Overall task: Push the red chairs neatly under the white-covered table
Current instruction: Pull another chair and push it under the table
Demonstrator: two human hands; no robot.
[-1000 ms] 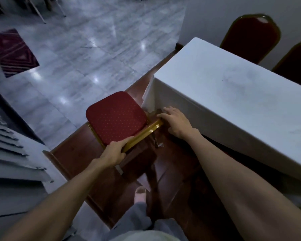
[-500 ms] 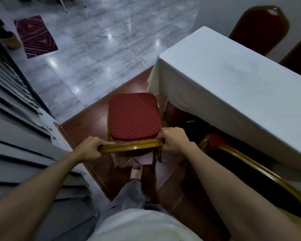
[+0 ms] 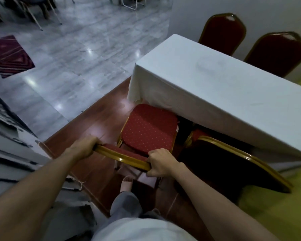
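Landmark: white-covered table point(image 3: 224, 94). Left to right. Patterned rug point(image 3: 9, 55) lies on the grey floor, well left of the table. Left hand point(image 3: 84, 147) is clenched on the left end of the gold backrest rail of the red chair point(image 3: 149, 128); right hand point(image 3: 161, 162) is clenched on the rail's right end. Against the frame half a second ago, the seat's far edge now touches the cloth hem at the table's near-left corner — before it stood clear, left of that corner. A second chair point(image 3: 233, 159) sits just right of it, seat already under the cloth. Two more red chair backs point(image 3: 223, 33) stand behind the table — unchanged.
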